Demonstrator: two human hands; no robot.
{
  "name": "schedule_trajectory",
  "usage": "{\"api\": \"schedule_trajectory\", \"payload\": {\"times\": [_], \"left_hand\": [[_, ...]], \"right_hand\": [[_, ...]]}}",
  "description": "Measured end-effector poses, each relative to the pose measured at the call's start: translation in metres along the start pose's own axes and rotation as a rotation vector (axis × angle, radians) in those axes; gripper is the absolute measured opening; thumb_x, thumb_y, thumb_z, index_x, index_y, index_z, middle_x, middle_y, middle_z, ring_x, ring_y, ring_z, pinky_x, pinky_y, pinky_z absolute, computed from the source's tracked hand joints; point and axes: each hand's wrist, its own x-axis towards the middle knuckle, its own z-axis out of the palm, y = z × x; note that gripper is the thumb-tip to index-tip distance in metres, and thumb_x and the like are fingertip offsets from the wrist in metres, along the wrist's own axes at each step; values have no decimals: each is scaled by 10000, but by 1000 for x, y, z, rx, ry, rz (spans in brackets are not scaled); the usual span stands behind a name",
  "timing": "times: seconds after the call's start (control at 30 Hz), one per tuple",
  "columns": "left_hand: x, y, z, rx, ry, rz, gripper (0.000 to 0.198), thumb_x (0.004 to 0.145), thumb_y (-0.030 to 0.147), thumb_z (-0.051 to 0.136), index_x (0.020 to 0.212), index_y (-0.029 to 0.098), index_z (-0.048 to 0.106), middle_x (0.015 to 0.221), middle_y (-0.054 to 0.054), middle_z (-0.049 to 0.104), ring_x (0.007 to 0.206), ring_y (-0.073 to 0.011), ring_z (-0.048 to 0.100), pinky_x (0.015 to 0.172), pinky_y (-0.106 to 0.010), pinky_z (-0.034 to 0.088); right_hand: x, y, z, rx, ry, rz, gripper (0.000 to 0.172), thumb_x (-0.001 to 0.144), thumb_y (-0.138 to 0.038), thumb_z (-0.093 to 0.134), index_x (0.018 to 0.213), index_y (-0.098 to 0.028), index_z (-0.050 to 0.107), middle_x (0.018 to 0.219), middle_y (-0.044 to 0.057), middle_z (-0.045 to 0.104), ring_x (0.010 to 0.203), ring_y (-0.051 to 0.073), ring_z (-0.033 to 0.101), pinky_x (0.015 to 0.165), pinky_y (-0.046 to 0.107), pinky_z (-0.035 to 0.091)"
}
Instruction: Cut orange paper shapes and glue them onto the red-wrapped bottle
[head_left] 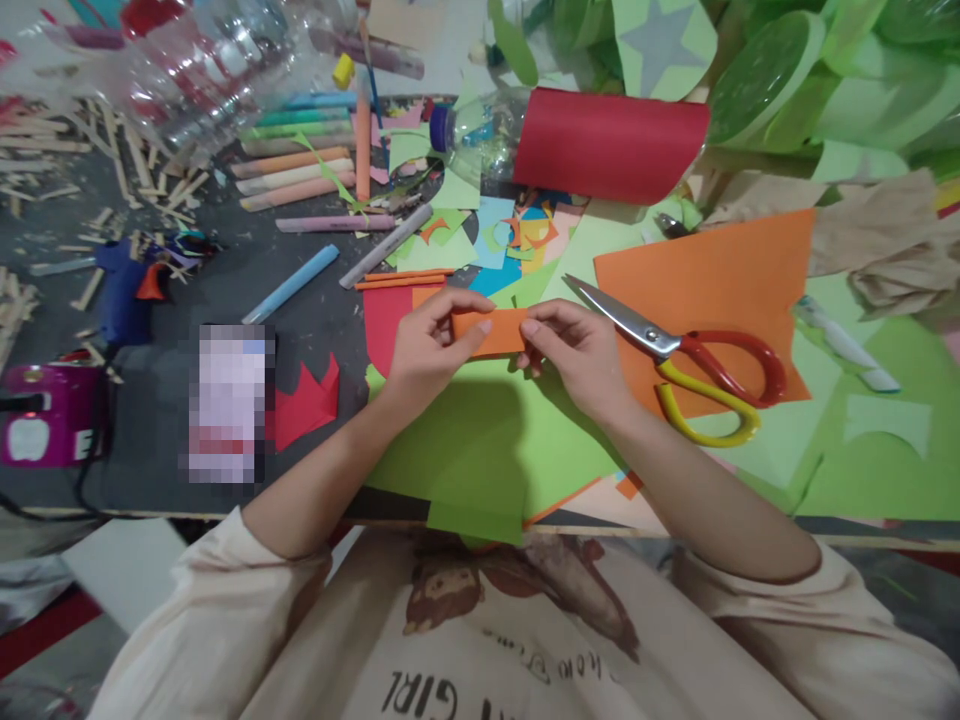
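A small orange paper strip [491,331] is held between both hands just above a light green sheet [480,440]. My left hand [427,345] pinches the strip's left end, fingers curled round it. My right hand [574,345] pinches its right end with thumb and fingers closed. Red-and-yellow-handled scissors [694,365] lie just right of my right hand on a large orange sheet [720,280], blades pointing toward the hands.
A rolled red paper [611,145] lies at the back. Coloured glue sticks [296,165], paper scraps [495,240], wooden sticks [105,160], a blue glue gun [124,290], a clear plastic bottle [210,70] and a magenta box [49,415] crowd the dark table's left. Green paper shapes [795,70] fill the right.
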Motion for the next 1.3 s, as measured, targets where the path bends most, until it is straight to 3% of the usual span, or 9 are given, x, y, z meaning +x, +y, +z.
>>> {"api": "schedule_trajectory", "payload": {"times": [0.2,0.53,0.67,0.77,1.1,1.3], "left_hand": [[-1,-1,0,0,7,36,151,800,317,720,860,181,695,769,9,655,450,-24,292,414,-202,250],[-1,-3,0,-20,-8,-50,190,775,360,718,870,196,714,822,-9,685,500,-63,362,454,-227,312],[-1,-4,0,-42,-14,-76,254,762,387,726,923,193,695,875,-19,673,584,-79,488,506,-216,383],[1,-4,-1,-83,12,-90,289,744,352,733,977,200,658,791,5,628,665,-95,573,575,-199,449],[4,-6,-3,-132,54,-37,356,769,412,741,1022,205,600,812,0,650,733,-100,642,652,-192,514],[1,-6,-3,-136,-2,-34,422,821,558,687,1064,223,603,952,-24,667,555,-52,566,553,-201,500]], "right_hand": [[0,0,-1,-23,-17,3,263,776,-435,764,759,-199,648,511,-47,616,442,90,583,423,208,474],[1,3,-1,-22,-13,-9,270,760,-447,767,760,-206,645,511,-58,613,437,91,586,418,217,476],[0,3,-1,-61,23,-40,302,764,-473,762,701,-216,617,478,-68,592,399,82,549,405,219,456],[2,3,-3,-63,88,-75,349,736,-512,783,684,-223,596,475,-79,566,397,80,542,401,215,448],[4,3,-6,-54,141,-150,420,718,-612,771,679,-238,583,500,-81,506,415,84,533,415,231,450],[3,3,-5,-125,200,-218,413,735,-593,762,694,-232,565,544,-69,515,450,82,496,463,248,438]]}}
